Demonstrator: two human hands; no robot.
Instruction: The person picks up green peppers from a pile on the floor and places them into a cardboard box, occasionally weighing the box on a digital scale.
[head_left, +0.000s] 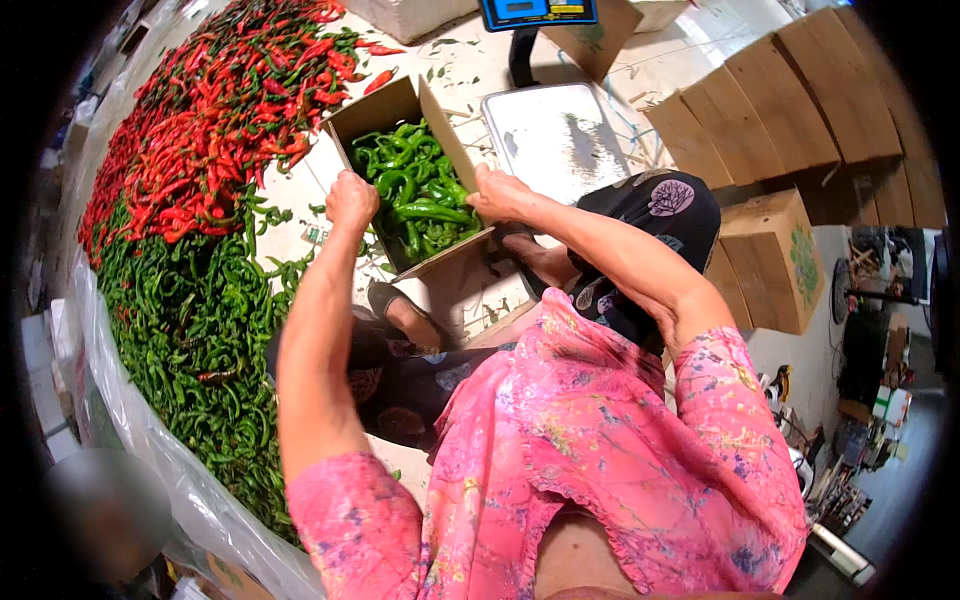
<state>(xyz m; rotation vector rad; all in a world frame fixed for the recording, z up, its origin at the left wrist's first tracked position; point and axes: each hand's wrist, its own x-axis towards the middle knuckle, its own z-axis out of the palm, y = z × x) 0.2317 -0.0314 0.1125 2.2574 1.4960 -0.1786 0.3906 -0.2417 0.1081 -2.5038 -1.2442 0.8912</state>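
Note:
An open cardboard box (448, 139) stands on the floor between my feet, partly filled with long green peppers (420, 187). My left hand (352, 199) is closed over the box's left wall. On the opposite side, my right hand (498, 193) grips the right wall, near the corner closest to me. Both hands hold the box by its edges, and neither has a pepper in it. The ends of my fingers are partly hidden by the walls. Right of the box lies the shiny metal plate of a platform scale (555, 135), with nothing on the plate.
A heap of red chili peppers (217, 142) and one of green peppers (195, 330) spread along the left, bordered by clear plastic sheeting (127, 382). The scale's display (536, 11) rises beyond its plate. Cardboard boxes (802, 105) are stacked at right, another box (772, 259) nearer. Stems litter the floor.

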